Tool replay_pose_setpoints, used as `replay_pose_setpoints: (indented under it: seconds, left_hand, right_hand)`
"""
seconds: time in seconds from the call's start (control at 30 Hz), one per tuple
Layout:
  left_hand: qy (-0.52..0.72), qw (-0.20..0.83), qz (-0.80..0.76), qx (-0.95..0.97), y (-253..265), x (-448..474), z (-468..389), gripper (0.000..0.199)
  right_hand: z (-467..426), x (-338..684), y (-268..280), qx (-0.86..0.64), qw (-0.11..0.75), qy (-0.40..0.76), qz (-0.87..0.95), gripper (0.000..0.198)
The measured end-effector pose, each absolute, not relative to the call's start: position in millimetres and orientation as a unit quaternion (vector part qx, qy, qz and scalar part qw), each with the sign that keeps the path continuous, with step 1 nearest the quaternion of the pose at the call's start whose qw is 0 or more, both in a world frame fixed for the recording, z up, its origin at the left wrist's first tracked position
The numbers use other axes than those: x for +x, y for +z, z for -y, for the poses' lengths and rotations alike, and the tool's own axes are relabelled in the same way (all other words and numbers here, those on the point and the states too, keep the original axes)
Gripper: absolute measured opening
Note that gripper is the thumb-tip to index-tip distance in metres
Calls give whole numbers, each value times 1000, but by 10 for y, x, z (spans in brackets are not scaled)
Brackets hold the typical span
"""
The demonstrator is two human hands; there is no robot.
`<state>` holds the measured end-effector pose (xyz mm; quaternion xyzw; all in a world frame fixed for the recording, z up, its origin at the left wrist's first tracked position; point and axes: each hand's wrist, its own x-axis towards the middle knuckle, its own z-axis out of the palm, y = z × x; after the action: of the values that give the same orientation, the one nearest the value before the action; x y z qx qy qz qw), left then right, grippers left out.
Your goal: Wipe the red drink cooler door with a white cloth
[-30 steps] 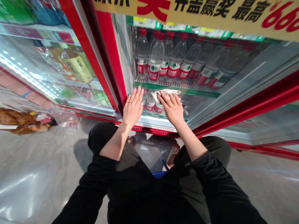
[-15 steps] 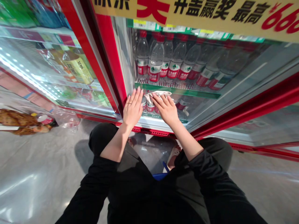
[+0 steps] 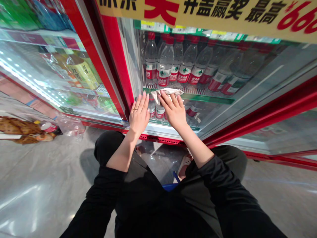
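My right hand [image 3: 175, 110] holds a crumpled white cloth [image 3: 170, 91] against the glass door [image 3: 210, 114] of a drinks fridge, fingers spread over it. The cloth shows above and beside my fingertips; the part under my palm is hidden. Left of it, my left hand [image 3: 139, 114] lies flat on the glass near the red door frame [image 3: 119, 69], fingers stretched out and holding nothing. A ring is on one of its fingers. Behind the glass, several water bottles [image 3: 164, 66] with red caps and red-white labels stand on a green-edged shelf [image 3: 208, 98], with more bottles below.
A yellow sign [image 3: 223, 16] with printed characters spans the top of the door. At left, another fridge holds tea bottles [image 3: 83, 71]. A clear plastic bag [image 3: 71, 125] and a brown patterned item [image 3: 22, 129] lie on the grey floor [image 3: 49, 178]. Something blue [image 3: 169, 187] shows between my legs.
My right hand and the cloth have slid a little upward on the glass, to about the shelf edge. My left hand has shifted slightly left.
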<state>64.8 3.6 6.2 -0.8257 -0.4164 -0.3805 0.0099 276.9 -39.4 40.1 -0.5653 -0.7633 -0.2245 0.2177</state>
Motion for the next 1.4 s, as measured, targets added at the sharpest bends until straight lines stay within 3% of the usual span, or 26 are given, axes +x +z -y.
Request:
replay_pose_setpoints:
  seconds: [0.13, 0.37, 0.77, 1.07, 1.4]
  left_hand:
    - [-373, 6, 423, -826, 84, 633, -9, 66]
    - [-361, 5, 431, -827, 102, 621, 2, 67]
    - [-371, 4, 436, -820, 65, 667, -30, 67]
    - [-374, 17, 433, -820, 11, 627, -76, 65]
    - [-389, 23, 435, -812, -21, 612, -107, 64]
  right_hand:
    - [553, 2909, 214, -554, 196, -209, 781, 62]
    - [528, 2930, 137, -623, 269, -210, 704, 65]
    - [504, 2861, 283, -558, 203, -189, 782, 61]
    - [456, 2811, 329, -589, 251, -226, 735, 64]
    - [484, 2689, 349, -556, 204, -179, 786, 65]
